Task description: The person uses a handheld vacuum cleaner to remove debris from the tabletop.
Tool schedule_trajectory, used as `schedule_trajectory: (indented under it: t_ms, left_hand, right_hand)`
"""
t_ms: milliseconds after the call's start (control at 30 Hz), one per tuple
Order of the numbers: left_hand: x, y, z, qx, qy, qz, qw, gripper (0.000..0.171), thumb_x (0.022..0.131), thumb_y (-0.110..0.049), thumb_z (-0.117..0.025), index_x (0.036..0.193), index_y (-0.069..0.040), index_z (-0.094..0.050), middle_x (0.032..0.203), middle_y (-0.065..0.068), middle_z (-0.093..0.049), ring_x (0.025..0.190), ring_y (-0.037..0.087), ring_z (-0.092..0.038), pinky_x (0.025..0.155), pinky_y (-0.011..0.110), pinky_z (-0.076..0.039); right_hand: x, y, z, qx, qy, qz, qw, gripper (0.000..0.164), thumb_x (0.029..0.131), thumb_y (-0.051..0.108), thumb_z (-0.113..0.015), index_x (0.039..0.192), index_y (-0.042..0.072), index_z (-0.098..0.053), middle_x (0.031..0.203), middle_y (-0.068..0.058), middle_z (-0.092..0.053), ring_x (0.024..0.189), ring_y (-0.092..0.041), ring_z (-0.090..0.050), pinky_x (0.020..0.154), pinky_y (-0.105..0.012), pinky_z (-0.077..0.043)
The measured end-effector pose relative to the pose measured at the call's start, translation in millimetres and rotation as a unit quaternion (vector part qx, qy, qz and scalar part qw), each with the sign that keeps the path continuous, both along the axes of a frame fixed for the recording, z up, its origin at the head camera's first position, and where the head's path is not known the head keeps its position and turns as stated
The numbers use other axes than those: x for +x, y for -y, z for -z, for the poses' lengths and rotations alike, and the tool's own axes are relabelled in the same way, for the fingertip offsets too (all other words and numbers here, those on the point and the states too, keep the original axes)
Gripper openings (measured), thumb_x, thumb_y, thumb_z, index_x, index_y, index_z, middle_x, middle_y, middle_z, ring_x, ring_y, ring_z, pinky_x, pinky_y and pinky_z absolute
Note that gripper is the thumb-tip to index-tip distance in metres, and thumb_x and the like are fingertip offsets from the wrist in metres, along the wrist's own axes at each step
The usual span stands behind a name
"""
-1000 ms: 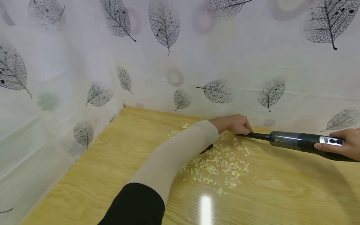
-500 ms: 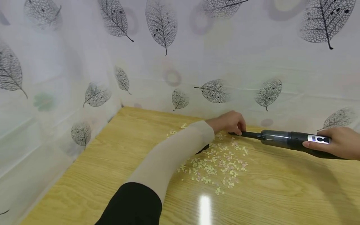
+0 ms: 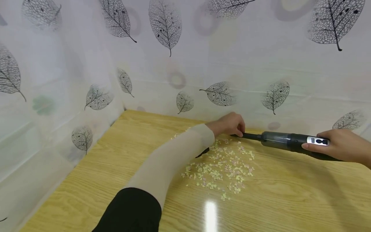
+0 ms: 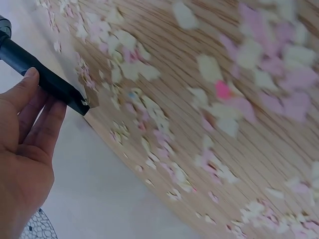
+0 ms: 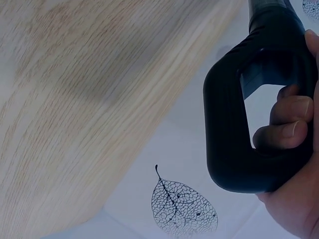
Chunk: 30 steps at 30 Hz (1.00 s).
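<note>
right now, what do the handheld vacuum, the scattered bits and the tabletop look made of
Handheld vacuum: probably plastic; smooth black body with a see-through, smoky section.
Scattered bits: likely paper; thin, flat, matte pastel pieces.
Tabletop: wood or wood-look laminate; grain shows, and a bright reflection suggests a glossy finish.

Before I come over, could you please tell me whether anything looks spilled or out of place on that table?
Yes: small pale yellow and pink bits lie strewn loosely over the wooden table, in no order, so they look spilled. The handheld vacuum, held by the left hand and right hand, shows no visible damage.
</note>
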State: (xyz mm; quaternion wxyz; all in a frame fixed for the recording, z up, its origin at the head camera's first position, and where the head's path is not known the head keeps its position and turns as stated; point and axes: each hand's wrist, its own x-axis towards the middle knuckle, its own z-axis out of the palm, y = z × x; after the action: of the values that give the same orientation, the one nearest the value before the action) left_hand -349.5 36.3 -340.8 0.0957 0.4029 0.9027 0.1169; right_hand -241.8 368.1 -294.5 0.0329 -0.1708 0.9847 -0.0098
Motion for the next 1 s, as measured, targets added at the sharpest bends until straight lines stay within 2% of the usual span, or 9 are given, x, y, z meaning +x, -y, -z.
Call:
schedule_trajectory:
  t_ms: [100,333,633,800,1000]
  left_hand:
    - [-1.0,5,0.6,0.001,-0.002,-0.001,1.0,0.02,0.092,-0.029,-0.074,0.107,-0.016,-0.078,0.105,-0.005,-0.075,0.095,0.006,-0.067,0.084,0.014,-0.051]
    - [-2.9,14,1.3,0.001,-0.011,-0.003,0.9999,0.02,0.092,-0.03,-0.074,0.106,-0.016,-0.078,0.105,-0.004,-0.075,0.096,0.008,-0.067,0.084,0.016,-0.052]
    - [-4.6,25,-1.0,0.009,0.003,-0.017,0.9998,0.02,0.091,-0.028,-0.075,0.106,-0.015,-0.078,0.107,-0.003,-0.074,0.097,0.008,-0.068,0.085,0.016,-0.052]
    - [-8.5,31,-1.3,0.003,-0.011,-0.019,0.9997,0.019,0.089,-0.029,-0.077,0.104,-0.016,-0.079,0.104,-0.004,-0.075,0.095,0.008,-0.068,0.087,0.016,-0.051]
    - [-9.7,38,-1.6,0.01,-0.001,-0.03,0.9995,0.019,0.089,-0.028,-0.077,0.104,-0.016,-0.079,0.103,-0.003,-0.076,0.095,0.008,-0.069,0.086,0.017,-0.052]
  right_hand:
    - [-0.3,5,-0.1,-0.001,0.006,-0.002,1.0,0.051,0.094,0.048,-0.065,0.096,-0.002,-0.072,0.069,0.003,-0.061,0.058,-0.013,-0.05,0.052,-0.03,-0.041]
    - [-1.4,17,0.1,-0.003,0.009,-0.005,1.0,0.058,0.094,0.051,-0.064,0.103,-0.006,-0.07,0.071,0.003,-0.063,0.057,-0.012,-0.051,0.053,-0.03,-0.042]
    - [-4.4,28,-0.9,-0.012,0.005,-0.017,1.0,0.048,0.094,0.05,-0.063,0.094,0.002,-0.071,0.069,0.003,-0.059,0.057,-0.013,-0.048,0.053,-0.03,-0.039]
    - [-7.2,37,-3.4,-0.011,0.012,-0.016,1.0,0.05,0.095,0.051,-0.062,0.095,0.001,-0.07,0.069,0.002,-0.059,0.057,-0.014,-0.049,0.052,-0.03,-0.039]
    - [-9.4,46,-3.7,-0.014,0.003,-0.023,1.0,0.048,0.094,0.051,-0.063,0.09,0.004,-0.069,0.068,0.002,-0.058,0.057,-0.014,-0.049,0.052,-0.029,-0.039]
